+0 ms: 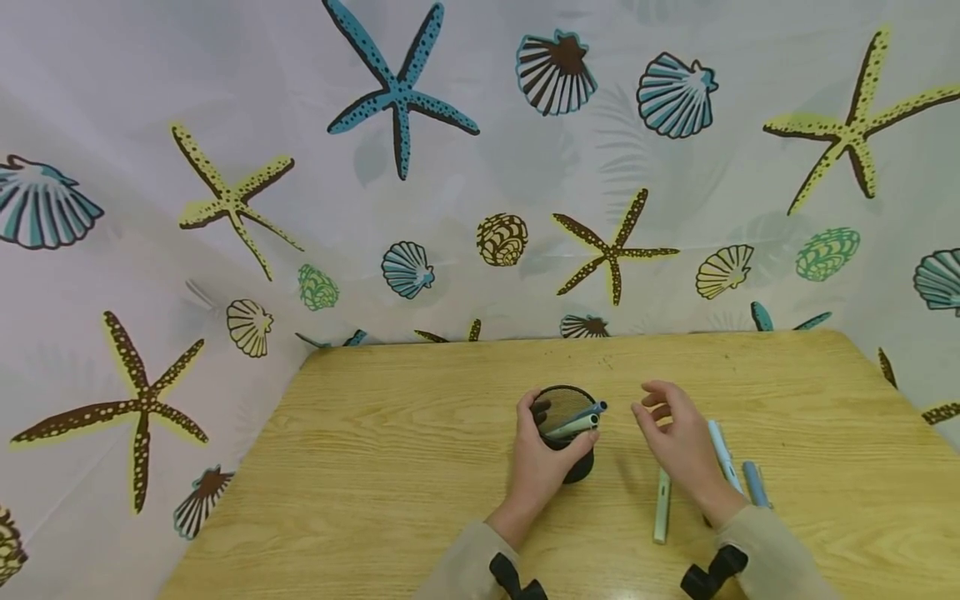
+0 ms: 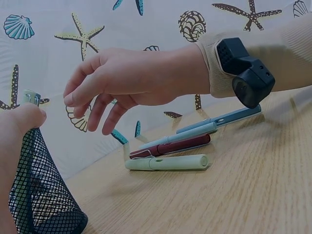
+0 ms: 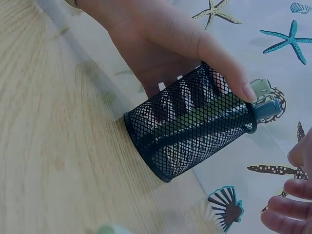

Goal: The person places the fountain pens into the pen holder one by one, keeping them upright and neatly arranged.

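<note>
My left hand (image 1: pixel 534 462) grips a black mesh pen holder (image 3: pixel 195 129), its thumb at the rim and its fingers round the far side. Two capped pens lean inside, a light green pen (image 1: pixel 573 427) and a blue pen (image 1: pixel 597 407), with their ends above the rim. To the right of the holder, my right hand (image 1: pixel 681 442) is raised over the table, fingers loosely bent and holding nothing. Beyond it in the left wrist view lie a light green pen (image 2: pixel 170 162), a dark red pen (image 2: pixel 187 144), a light blue pen (image 2: pixel 195 132) and a blue pen (image 2: pixel 241 117).
The wooden table (image 1: pixel 390 450) reaches back to a pale cloth (image 1: pixel 450 192) printed with starfish and shells, which also hangs at both sides. Black cameras (image 1: pixel 712 573) are strapped over the sleeves at both wrists.
</note>
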Demonstrator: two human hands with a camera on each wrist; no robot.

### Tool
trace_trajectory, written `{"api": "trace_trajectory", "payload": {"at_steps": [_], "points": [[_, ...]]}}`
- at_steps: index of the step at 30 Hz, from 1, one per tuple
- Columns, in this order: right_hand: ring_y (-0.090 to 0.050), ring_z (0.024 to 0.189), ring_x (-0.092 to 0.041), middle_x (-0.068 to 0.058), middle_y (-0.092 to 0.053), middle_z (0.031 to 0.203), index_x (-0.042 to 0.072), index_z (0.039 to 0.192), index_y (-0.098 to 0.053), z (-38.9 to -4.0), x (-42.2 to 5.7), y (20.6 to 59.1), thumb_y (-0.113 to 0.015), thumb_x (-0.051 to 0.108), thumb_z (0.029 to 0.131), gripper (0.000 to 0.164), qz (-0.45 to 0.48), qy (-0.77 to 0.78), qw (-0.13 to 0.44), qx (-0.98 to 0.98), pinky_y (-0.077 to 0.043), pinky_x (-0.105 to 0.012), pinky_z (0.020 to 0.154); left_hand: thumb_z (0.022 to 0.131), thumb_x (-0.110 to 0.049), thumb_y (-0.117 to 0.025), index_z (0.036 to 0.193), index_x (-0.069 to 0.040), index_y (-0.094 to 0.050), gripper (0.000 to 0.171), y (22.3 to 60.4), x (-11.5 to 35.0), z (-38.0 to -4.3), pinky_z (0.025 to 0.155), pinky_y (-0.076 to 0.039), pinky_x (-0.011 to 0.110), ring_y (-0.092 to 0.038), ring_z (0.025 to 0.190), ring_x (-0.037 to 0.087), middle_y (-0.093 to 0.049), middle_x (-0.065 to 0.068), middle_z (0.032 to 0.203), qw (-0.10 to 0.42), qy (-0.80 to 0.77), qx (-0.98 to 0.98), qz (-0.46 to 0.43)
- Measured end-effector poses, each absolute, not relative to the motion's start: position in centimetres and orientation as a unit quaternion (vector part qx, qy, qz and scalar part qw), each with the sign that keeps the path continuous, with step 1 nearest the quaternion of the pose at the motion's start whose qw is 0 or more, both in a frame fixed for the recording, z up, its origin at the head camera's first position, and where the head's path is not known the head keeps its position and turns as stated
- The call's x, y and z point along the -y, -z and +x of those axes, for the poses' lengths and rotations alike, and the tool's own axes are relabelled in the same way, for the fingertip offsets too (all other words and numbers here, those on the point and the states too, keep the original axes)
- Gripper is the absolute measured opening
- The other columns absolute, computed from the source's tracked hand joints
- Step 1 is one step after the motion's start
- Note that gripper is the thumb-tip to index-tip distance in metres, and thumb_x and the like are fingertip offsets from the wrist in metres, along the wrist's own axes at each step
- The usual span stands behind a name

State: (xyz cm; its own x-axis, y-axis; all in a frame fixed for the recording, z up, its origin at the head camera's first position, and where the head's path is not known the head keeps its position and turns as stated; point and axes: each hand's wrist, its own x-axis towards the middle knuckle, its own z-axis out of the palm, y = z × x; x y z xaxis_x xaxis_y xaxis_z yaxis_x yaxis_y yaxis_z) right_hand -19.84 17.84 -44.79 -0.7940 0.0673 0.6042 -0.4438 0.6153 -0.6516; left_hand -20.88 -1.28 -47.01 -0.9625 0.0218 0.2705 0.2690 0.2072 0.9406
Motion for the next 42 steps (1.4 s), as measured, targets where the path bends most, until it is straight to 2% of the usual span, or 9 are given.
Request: {"api": "trace_trajectory", "payload": {"at_steps": [11,21,31,37,42], "points": [[-0.058,0.076,-0.018,-0.006,-0.059,0.092,0.002,0.115,-0.057,-18.9,-19.5,44.8,-0.063,0.009,0.089,0.027,0.112,-0.415,0.307,0.849,-0.048,-0.023,0.059,0.070,-0.048,-0.078,0.138,-0.029,-0.027,0.087,47.0,1.1,-20.7,0.095,-0.038,0.044,-0.038,0.123,0.027,-0.041,-0.004,0.131,0.092,0.628,0.767,-0.091],[-0.056,0.072,-0.016,-0.005,-0.060,0.089,0.002,0.112,-0.059,-18.2,-20.9,45.1,-0.063,0.007,0.088,0.025,0.098,-0.416,0.304,0.851,-0.046,-0.017,0.060,0.072,-0.035,-0.080,0.140,-0.027,-0.024,0.089,47.1,1.2,-20.6,0.096,-0.036,0.045,-0.037,0.124,0.024,-0.040,0.000,0.133,0.084,0.638,0.761,-0.087],[-0.055,0.075,-0.014,-0.006,-0.060,0.093,0.002,0.116,-0.056,-17.3,-22.5,45.1,-0.060,0.014,0.091,0.028,0.076,-0.402,0.273,0.871,-0.047,-0.019,0.060,0.070,-0.048,-0.078,0.139,-0.028,-0.026,0.088,47.2,1.3,-20.8,0.094,-0.037,0.044,-0.038,0.123,0.027,-0.041,-0.004,0.130,0.091,0.630,0.766,-0.090],[-0.055,0.074,-0.011,-0.006,-0.060,0.093,0.002,0.115,-0.057,-16.8,-23.4,45.2,-0.060,0.016,0.092,0.027,0.063,-0.391,0.260,0.881,-0.047,-0.021,0.059,0.071,-0.047,-0.077,0.139,-0.028,-0.026,0.087,47.1,1.4,-20.9,0.094,-0.037,0.044,-0.039,0.122,0.027,-0.041,-0.004,0.130,0.093,0.630,0.765,-0.096],[-0.055,0.074,-0.015,-0.008,-0.060,0.094,0.002,0.115,-0.057,-16.2,-24.1,45.1,-0.060,0.018,0.092,0.028,0.064,-0.385,0.248,0.887,-0.047,-0.023,0.059,0.073,-0.041,-0.078,0.139,-0.026,-0.026,0.086,46.6,1.4,-20.7,0.095,-0.037,0.044,-0.039,0.122,0.025,-0.041,-0.003,0.130,0.087,0.634,0.763,-0.093]]}}
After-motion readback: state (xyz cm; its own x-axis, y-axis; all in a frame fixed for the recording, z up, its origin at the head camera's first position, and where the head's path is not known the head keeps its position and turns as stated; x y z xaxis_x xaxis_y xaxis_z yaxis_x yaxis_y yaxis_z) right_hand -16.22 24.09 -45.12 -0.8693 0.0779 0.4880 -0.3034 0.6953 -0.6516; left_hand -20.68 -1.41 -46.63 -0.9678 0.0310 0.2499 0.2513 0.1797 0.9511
